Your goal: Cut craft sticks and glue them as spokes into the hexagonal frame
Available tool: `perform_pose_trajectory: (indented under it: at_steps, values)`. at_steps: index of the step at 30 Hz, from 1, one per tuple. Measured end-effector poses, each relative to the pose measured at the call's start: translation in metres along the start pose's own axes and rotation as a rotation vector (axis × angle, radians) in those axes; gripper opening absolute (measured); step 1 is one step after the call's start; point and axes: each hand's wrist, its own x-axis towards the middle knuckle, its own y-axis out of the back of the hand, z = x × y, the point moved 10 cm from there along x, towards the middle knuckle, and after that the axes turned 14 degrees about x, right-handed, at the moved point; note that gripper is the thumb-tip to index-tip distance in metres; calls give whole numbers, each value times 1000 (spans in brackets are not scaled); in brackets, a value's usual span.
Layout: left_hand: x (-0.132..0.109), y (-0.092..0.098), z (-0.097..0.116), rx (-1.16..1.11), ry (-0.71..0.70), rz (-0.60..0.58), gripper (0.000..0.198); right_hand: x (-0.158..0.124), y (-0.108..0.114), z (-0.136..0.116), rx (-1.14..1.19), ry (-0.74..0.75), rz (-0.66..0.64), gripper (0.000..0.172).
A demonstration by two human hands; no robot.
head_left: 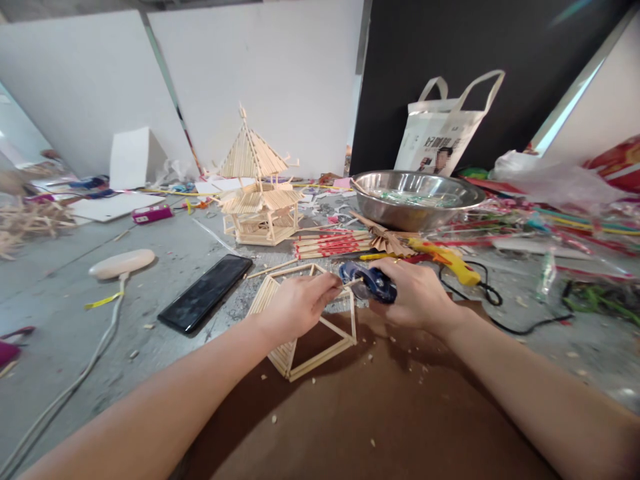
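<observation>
My left hand pinches a thin wooden stick over a flat frame of sticks. In my right hand is a dark blue hand cutter, its front end at the stick. The exact contact between jaws and stick is too small to make out. The stick frame is many-sided, with one part filled by sticks side by side; it lies partly on a brown board, partly hidden by my left hand. Behind it stands a tiered pavilion model built from similar sticks.
A black phone lies left of the frame. Red-marked stick bundles, a yellow glue gun with a black cord, and a steel bowl lie beyond my hands. A white cable runs along the left. Scraps litter the floor.
</observation>
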Motion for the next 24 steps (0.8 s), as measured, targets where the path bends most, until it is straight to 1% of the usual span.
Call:
perform_pose_trajectory:
  at_steps: [5,15,24]
  values:
    - [0,-1,1,23,1,-6,20,-1,-1,1,0,-7,-16,21]
    - [-1,-4,5,9,-21,-22,21,-2,-4,2,2,-38,-64,17]
    - [0,-4,4,3,-1,-45,21,-2,-1,4,-4,-50,-52,14]
